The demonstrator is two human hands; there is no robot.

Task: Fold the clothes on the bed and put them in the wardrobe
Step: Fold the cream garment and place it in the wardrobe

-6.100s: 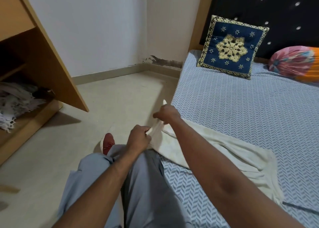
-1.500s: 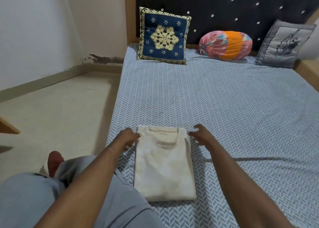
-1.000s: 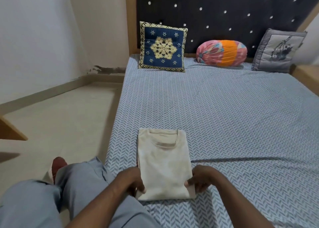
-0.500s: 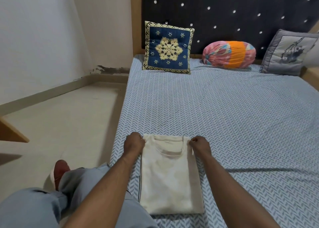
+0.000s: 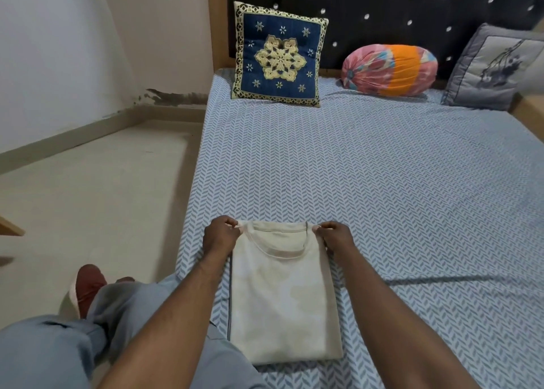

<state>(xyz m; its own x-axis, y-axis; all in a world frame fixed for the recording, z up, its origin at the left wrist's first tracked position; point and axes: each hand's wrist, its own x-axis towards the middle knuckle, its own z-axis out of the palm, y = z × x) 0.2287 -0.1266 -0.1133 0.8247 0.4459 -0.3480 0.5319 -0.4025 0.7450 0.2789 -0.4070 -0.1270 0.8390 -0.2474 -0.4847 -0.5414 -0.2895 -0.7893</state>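
Cream tee folded flat on the bed, pinched at both far corners.

Left of the tee, down past the mattress edge, our red shoe sits on the floor. Our left hand has its fingers curled, pinching the tee's far left corner, and our right hand pinches the far right corner the same way. Well beyond the tee we've got a blue cushion, a pink-orange bolster, then a grey pillow.

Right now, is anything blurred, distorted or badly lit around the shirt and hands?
Head view: left hand, right hand and cream shirt sharp, evenly lit; shadows on the bed soft; wide-angle stretch toward the frame edges; only the headboard studs glint.
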